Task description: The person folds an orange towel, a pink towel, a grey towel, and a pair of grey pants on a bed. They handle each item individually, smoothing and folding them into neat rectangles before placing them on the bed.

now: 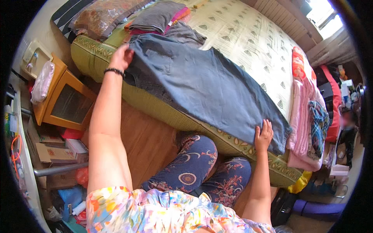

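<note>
A pair of dark blue-grey denim trousers (202,85) lies along the near side of the bed, folded lengthwise, with a back pocket showing near the waist. My left hand (121,58), with a dark beaded bracelet at its wrist, is closed at the waist end of the trousers, its fingertips partly hidden. Near the hem end my right hand (264,136) rests flat on the cloth, fingers stretched out and slightly apart. Just beyond the waist lies a striped grey garment (186,34), beside a stack of folded clothes (157,19) in grey and pink.
The patterned mattress (233,29) spreads beyond the trousers. A brown floral pillow (103,17) sits at the far left. Pink folded bedding (300,116) hangs over the right end. At left stand a wooden cabinet (70,99), cardboard boxes (54,152) and a metal bar (58,170).
</note>
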Motion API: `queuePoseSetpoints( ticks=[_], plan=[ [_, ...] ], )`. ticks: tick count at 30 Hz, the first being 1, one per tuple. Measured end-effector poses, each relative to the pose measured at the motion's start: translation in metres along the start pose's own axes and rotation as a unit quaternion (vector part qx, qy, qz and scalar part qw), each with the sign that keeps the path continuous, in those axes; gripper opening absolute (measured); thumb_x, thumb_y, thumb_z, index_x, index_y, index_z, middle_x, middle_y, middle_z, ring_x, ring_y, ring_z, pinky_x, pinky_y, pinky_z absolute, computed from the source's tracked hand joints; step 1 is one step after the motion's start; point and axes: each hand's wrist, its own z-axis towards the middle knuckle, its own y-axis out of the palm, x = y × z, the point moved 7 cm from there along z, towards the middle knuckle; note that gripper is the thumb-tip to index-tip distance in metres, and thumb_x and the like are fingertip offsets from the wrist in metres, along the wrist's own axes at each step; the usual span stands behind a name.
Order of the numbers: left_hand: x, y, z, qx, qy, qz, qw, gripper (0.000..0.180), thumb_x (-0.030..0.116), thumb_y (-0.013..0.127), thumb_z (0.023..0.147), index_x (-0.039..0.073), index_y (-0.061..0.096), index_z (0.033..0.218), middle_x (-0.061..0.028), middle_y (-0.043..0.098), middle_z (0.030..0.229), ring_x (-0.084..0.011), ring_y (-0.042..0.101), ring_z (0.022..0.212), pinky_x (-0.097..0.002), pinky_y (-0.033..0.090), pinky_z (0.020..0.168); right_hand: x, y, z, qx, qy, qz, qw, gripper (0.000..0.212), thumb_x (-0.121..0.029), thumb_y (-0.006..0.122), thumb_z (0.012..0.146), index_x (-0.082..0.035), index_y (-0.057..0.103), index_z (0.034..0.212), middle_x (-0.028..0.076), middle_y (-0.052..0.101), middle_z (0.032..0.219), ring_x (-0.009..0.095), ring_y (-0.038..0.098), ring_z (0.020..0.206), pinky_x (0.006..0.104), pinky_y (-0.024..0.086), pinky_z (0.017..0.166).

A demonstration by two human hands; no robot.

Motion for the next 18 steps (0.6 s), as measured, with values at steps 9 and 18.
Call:
queuePoseSetpoints(
  ticks=[9,18],
  plan=[
    [-0.006,-0.019,-0.046,0.001,0.127,-0.032,0.991,0.018,0.014,0.058,0.088,0.004,0.063,0.102,-0.008,0.065,0.102,-0.021,0.063,0.088,-0.0347,0.053,0.079,-0.002,-0.002,-0.004,0.02,-0.006,0.003,1.0,0.047,-0.025,0.058,0.086,-0.005,0.049,0.128,0.015,0.049,0.131,0.03,0.04,0.128,0.0425,0.028,0.105],
    [-0.078,-0.065,-0.034,-0.002,0.044,-0.03,0.999,0.038,0.032,0.07,0.083,0.005,0.061,0.108,-0.0039,0.062,0.11,-0.019,0.058,0.096,-0.0325,0.047,0.082,-0.004,0.0,-0.001,0.008,-0.009,-0.009,1.0,0.046,-0.027,0.055,0.088,-0.005,0.048,0.128,0.015,0.048,0.132,0.03,0.039,0.129,0.0422,0.027,0.106]
  ],
)
